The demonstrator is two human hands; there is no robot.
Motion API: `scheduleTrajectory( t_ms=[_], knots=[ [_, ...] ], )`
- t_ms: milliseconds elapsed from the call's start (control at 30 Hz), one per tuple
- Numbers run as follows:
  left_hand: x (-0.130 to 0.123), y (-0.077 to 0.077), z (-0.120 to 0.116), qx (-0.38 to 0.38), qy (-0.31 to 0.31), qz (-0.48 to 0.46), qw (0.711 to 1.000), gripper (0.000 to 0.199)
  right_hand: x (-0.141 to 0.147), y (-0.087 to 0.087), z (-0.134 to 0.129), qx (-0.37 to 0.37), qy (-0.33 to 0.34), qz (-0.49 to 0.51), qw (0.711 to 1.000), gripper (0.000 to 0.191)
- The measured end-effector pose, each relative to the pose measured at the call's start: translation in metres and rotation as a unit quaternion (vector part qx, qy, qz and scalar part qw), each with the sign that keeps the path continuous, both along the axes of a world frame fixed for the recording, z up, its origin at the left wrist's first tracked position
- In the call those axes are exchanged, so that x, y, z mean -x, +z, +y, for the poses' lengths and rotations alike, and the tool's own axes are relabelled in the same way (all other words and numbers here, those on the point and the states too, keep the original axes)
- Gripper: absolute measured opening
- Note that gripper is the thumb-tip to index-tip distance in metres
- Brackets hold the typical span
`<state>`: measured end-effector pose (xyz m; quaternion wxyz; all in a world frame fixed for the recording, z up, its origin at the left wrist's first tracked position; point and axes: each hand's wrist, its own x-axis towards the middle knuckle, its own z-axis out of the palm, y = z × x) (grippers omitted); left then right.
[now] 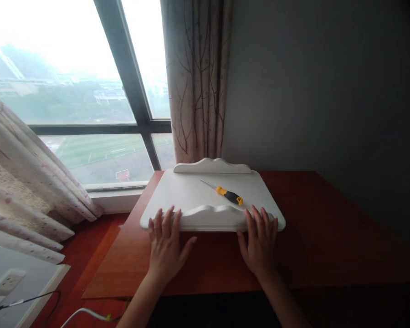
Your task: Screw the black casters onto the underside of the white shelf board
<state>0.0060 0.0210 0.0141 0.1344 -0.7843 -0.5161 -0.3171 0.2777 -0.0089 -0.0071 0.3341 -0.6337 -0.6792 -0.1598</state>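
A white board (164, 196) with rounded corners lies on the table, a wavy upright strip (208, 214) along its near edge and a similar strip (212, 166) along its far edge. On top of the board rests a screwdriver (229, 195) with a yellow and black handle, its metal tip pointing to the far left. My left hand (166, 243) lies over the left end of the near strip, fingers stretched and thumb apart. Over the right end, my right hand (259, 241) rests the same way, fingers spread. Neither hand touches the screwdriver.
The reddish-brown wooden table (328, 228) extends to the right, beside a grey wall (310, 91). A window (89, 91) and patterned curtains (198, 82) stand behind and left. At lower left are a wall socket (10, 282) and a white cable (85, 311).
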Motion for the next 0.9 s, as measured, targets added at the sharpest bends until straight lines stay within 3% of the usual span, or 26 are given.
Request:
scheduleTrajectory(
  t_ms=[333, 533, 700, 900],
  knots=[
    [-0.052, -0.006, 0.006, 0.011, -0.008, 0.028, 1.0, 0.084, -0.062, -0.001, 0.013, 0.031, -0.002, -0.054, 0.998, 0.073],
    [-0.084, -0.008, 0.008, 0.016, -0.012, 0.057, 0.998, 0.082, -0.105, -0.003, 0.033, 0.003, -0.013, -0.085, 0.996, 0.071],
    [-0.098, -0.012, 0.014, 0.009, -0.001, 0.049, 0.999, 0.087, -0.118, -0.004, 0.045, -0.01, -0.008, -0.094, 0.996, 0.067],
    [-0.102, -0.011, 0.012, 0.017, -0.008, 0.045, 0.999, 0.084, -0.122, -0.002, 0.039, -0.02, -0.012, -0.091, 0.996, 0.065]
  ],
)
